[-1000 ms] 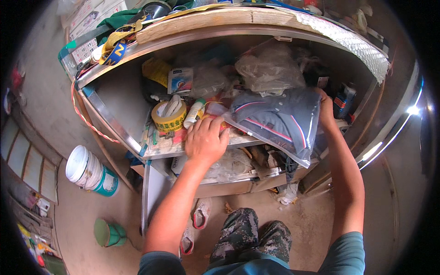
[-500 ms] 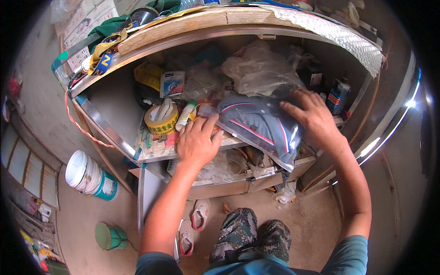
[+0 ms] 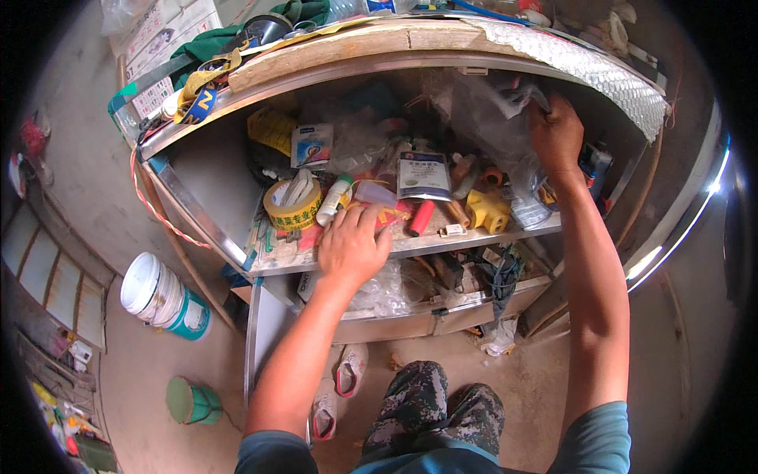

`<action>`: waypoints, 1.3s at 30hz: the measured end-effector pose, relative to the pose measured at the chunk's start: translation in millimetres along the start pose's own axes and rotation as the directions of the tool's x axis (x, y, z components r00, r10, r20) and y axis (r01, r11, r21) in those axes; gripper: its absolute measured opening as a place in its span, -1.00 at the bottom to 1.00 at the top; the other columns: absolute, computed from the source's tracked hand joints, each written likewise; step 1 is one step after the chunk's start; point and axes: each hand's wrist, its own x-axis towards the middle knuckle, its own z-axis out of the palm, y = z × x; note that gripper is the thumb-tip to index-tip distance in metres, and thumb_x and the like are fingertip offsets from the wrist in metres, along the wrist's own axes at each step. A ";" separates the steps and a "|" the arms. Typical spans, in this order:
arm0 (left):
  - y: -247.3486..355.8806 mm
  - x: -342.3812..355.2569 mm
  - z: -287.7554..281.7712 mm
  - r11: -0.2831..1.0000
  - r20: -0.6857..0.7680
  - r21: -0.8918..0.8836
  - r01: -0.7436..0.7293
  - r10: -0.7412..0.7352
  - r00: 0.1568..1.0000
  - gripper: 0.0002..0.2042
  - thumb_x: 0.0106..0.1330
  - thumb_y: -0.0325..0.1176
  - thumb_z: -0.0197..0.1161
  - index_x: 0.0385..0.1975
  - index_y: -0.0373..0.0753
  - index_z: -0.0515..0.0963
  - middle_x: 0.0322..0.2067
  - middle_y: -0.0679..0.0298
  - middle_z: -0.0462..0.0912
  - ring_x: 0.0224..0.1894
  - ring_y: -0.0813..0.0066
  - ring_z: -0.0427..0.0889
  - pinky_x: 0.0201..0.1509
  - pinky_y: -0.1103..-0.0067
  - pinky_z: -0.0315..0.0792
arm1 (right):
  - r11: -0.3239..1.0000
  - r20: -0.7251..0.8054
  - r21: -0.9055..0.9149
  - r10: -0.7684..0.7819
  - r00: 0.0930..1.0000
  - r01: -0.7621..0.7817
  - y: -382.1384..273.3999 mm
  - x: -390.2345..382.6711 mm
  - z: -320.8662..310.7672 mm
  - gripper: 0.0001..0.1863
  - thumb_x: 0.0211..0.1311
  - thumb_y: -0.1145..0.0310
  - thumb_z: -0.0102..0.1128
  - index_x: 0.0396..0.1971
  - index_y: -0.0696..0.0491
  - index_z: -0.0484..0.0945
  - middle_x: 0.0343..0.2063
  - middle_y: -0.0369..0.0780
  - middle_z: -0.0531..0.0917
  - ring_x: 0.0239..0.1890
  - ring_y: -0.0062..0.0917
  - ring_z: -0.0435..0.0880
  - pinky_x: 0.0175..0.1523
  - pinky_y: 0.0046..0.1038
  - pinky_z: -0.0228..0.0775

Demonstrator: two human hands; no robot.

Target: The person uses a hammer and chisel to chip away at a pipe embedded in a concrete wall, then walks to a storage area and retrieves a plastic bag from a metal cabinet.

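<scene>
My right hand [image 3: 557, 136] is raised at the right side of the open cabinet's upper shelf [image 3: 379, 251], closed round crumpled clear plastic, apparently a bag [image 3: 491, 118]. My left hand [image 3: 355, 243] lies at the front edge of that shelf, its fingers extended and holding nothing. Beside it are a white tube with a green cap [image 3: 332, 204] and a yellow tape roll [image 3: 294, 212]. A red cylinder [image 3: 422, 218], a yellow plastic part [image 3: 488, 212] and a white-and-blue packet [image 3: 423, 175] lie between my hands. The grey garment is not visible.
A smaller packet [image 3: 313, 146] stands farther back. Below, the lower compartment holds plastic and dark wires [image 3: 499, 272]. On the floor are stacked buckets [image 3: 164, 299], a green bucket [image 3: 193, 401] and a pair of shoes [image 3: 351, 371]. A dark bottle [image 3: 598, 166] stands at the far right.
The bagged grey garment has left the shelf front, uncovering the packet, red cylinder and yellow part. My right hand has moved up and back, now gripping clear plastic. The left hand stays by the shelf edge.
</scene>
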 end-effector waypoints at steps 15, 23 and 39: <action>-8.9 -2.2 8.8 0.998 0.009 0.065 -0.009 0.009 1.000 -0.75 0.15 -0.21 0.33 -0.24 -0.18 0.61 -0.09 0.23 0.66 0.08 0.17 0.59 0.04 0.24 0.57 | 0.980 0.982 0.154 -0.166 0.094 0.129 -165.4 -24.5 -26.1 -0.48 0.02 0.32 0.32 0.03 0.22 0.67 -0.15 0.17 0.73 -0.02 -0.12 0.76 0.11 -0.21 0.57; -9.3 -2.8 4.4 0.998 0.002 0.055 0.002 -0.002 1.000 -0.72 0.08 -0.22 0.37 -0.24 -0.18 0.65 -0.14 0.22 0.65 0.05 0.18 0.58 -0.02 0.25 0.59 | 0.879 0.733 0.430 -0.474 0.488 0.209 -234.5 -45.8 88.2 -0.55 0.14 0.44 0.23 0.09 0.02 0.68 -0.06 0.08 0.72 0.04 -0.03 0.70 0.17 -0.13 0.53; -17.7 -6.8 5.8 0.999 -0.019 -0.045 -0.014 0.013 1.000 -0.80 0.17 -0.31 0.32 -0.21 -0.14 0.64 -0.23 0.24 0.59 -0.06 0.18 0.60 -0.09 0.28 0.58 | 0.982 0.702 0.042 -0.161 0.694 0.185 -235.5 -74.4 218.7 -0.70 0.30 0.28 0.12 -0.12 0.01 0.77 -0.07 -0.08 0.77 -0.05 -0.12 0.77 0.05 -0.11 0.63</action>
